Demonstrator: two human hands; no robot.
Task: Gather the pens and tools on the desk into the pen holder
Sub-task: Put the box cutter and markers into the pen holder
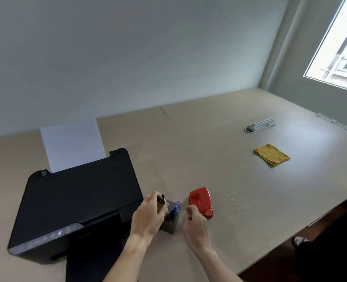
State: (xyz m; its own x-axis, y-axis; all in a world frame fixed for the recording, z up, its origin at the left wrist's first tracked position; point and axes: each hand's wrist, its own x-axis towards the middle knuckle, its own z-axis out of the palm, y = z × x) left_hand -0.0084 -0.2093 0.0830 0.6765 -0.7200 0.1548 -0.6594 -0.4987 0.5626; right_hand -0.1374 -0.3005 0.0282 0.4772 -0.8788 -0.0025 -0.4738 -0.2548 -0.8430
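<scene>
A dark square pen holder (171,224) stands on the desk just right of the printer. A blue tool (174,210) sticks out of its top, leaning right. My left hand (148,216) hovers over the holder's left side, fingers closed around a dark pen (161,199) whose tip points up. My right hand (195,222) is just right of the holder, fingers loosely curled and holding nothing. A red hole punch (201,200) lies on the desk beyond my right hand.
A black printer (75,204) with white paper (73,145) in its rear tray fills the left. A folded yellow cloth (272,155) and a white power strip (260,125) lie far right. The desk edge (290,237) runs diagonally at right.
</scene>
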